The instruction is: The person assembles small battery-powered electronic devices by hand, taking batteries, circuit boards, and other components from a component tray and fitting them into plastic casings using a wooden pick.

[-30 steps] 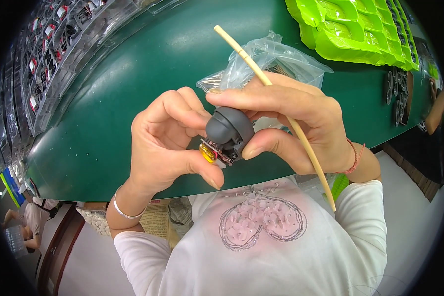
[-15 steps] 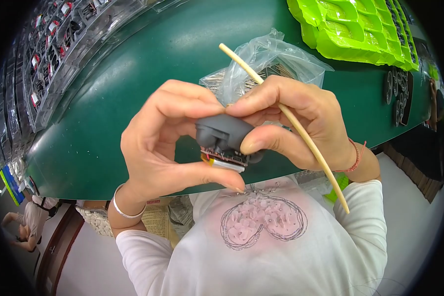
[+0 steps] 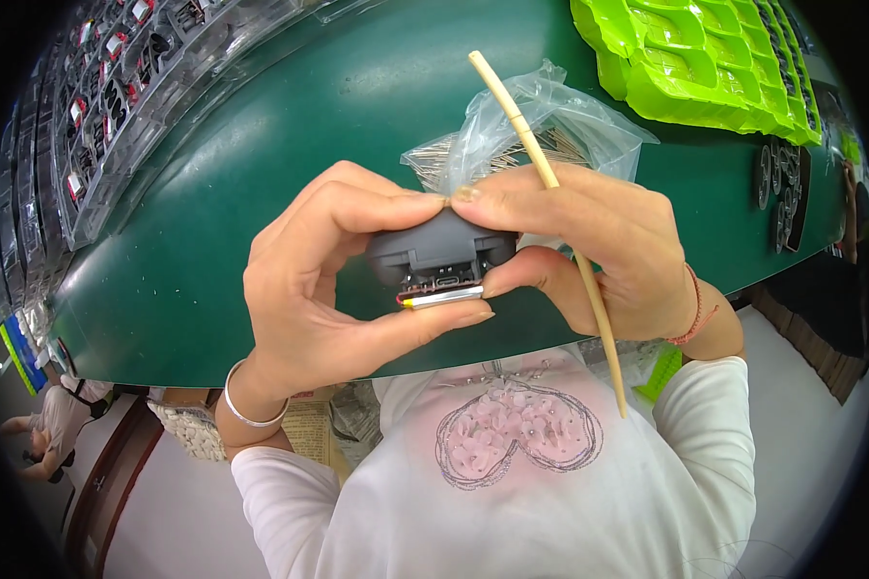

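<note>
Held up over the table's near edge is a dark grey earbud charging case (image 3: pixel 444 243). Its open side faces me and shows a circuit board with a small oval port (image 3: pixel 447 282). Below the board lies a flat silver battery (image 3: pixel 444 298) with a yellow end. My left hand (image 3: pixel 309 275) is closed round the case's left side, thumb underneath by the battery. The right hand (image 3: pixel 608 227) pinches the case from the right; both sets of fingers meet at its top. A pale tapered wooden stick (image 3: pixel 502 95) passes through my right hand, slanting across the fingers.
Behind my hands, a clear plastic bag (image 3: pixel 521 111) holds many thin metal pins (image 3: pixel 560 145). A bright green moulded tray (image 3: pixel 686 68) stands far right, near black ring-shaped parts (image 3: pixel 782 183). Clear trays (image 3: pixel 126 145) of small parts fill the far left. The tabletop (image 3: pixel 183 280) is green.
The case has turned, so its port and board now face me more squarely. My right hand has rotated, leaving the stick more upright, its lower end further left.
</note>
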### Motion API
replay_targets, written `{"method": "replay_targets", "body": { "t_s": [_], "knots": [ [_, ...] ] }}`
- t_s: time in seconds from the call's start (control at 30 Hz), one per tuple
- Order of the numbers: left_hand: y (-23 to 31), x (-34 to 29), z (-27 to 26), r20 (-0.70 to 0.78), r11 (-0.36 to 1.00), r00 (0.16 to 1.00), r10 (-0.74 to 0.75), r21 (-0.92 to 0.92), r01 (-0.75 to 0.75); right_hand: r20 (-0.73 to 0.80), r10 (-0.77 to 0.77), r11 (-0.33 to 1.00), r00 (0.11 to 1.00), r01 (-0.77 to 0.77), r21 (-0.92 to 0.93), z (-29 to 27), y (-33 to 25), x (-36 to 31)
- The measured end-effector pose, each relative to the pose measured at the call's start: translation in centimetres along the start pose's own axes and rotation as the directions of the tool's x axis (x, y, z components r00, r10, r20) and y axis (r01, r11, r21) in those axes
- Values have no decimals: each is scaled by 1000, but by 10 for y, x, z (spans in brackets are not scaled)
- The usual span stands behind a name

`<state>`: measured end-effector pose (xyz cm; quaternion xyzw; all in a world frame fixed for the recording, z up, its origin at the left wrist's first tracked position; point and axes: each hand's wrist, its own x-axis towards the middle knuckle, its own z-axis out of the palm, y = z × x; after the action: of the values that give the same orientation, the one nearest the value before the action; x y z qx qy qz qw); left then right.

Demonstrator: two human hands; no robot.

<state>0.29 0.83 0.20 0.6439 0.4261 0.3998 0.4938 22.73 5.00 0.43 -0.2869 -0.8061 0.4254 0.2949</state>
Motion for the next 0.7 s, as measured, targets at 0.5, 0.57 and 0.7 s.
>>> {"method": "replay_targets", "body": {
  "t_s": [0.5,0.57,0.7],
  "knots": [
    [-8,0,-6,-207,1000,978,-8,15,11,105,-103,813,989,144,-565,-22,17,4],
    [-9,0,-7,-198,997,980,21,76,-6,112,-38,770,993,100,-630,-16,17,3],
    [-10,1,-3,-205,998,978,25,64,-12,91,-84,783,992,122,-610,-11,21,2]
  ]
}}
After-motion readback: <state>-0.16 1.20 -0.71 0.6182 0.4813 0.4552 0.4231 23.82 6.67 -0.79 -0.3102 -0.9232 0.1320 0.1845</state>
